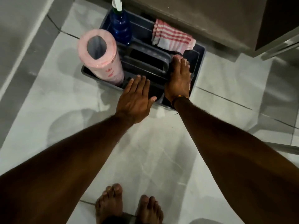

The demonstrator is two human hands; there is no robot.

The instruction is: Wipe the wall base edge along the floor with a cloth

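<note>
A dark blue caddy (200, 55) stands on the tiled floor against a grey wall base (186, 25). A red-and-white striped cloth (173, 37) hangs over its far rim. My right hand (178, 78) reaches into the caddy's right compartment, fingers stretched forward, their tips touching something dark and pinkish just below the striped cloth; I cannot tell whether it grips it. My left hand (137, 97) hovers flat over the caddy's near rim, fingers spread and holding nothing.
A pink paper roll (100, 54) stands in the caddy's left end, a blue spray bottle (120, 26) behind it. My bare feet (127, 206) stand on the pale floor tiles (56, 102). A cabinet corner (275, 29) juts out at the upper right.
</note>
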